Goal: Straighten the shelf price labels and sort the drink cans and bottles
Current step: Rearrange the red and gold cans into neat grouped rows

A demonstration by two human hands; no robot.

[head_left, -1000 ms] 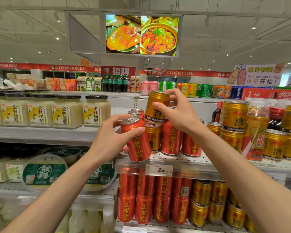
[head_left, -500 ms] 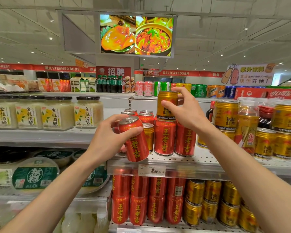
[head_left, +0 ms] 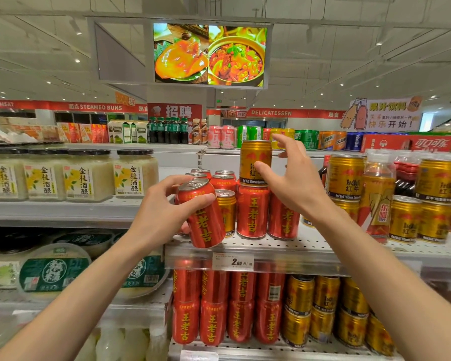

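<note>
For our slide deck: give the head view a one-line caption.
Left hand grips a tilted red can; open right hand beside a gold can stacked on a red one.

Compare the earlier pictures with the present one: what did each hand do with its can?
The right hand set the gold can on top of a red can and let go; its fingers are now spread beside it. The left hand still grips its tilted red can at the shelf front. The price label is unchanged.
</note>
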